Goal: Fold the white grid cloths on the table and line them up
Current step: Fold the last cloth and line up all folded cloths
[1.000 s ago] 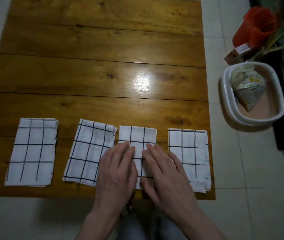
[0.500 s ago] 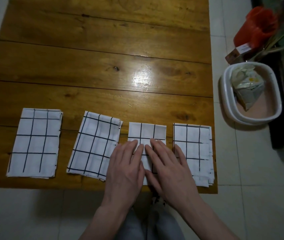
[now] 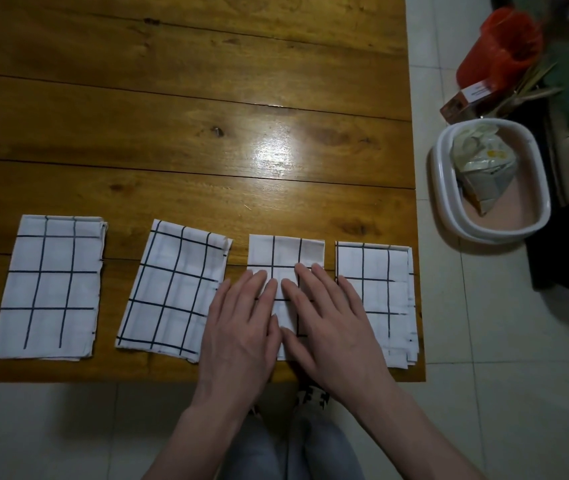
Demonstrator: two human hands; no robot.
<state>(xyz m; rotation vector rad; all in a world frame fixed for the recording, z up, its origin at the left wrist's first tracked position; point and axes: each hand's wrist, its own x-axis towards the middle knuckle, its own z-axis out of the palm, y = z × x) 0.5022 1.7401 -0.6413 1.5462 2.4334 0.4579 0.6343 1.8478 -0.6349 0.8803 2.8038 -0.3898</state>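
Observation:
Several folded white grid cloths lie in a row along the near edge of the wooden table [image 3: 186, 140]. The leftmost cloth [image 3: 47, 285] lies straight. A second cloth [image 3: 168, 289] is slightly tilted. On the third cloth [image 3: 284, 251] both my hands lie flat: my left hand [image 3: 241, 327] covers its left half, and my right hand [image 3: 331, 323] covers its right half, fingers straight, pressing down. The fourth cloth [image 3: 376, 296] lies by the table's right edge, its layers fanned out at the lower right.
On the tiled floor to the right stands a white oval basin [image 3: 449, 216] holding a crumpled bag. Behind it are a red bucket [image 3: 501, 50] and a small box [image 3: 463, 98]. My legs show below the table's near edge.
Both hands have slid a little further up the third cloth, pressing it flat. The camera has tipped, so the row of cloths sits lower in view.

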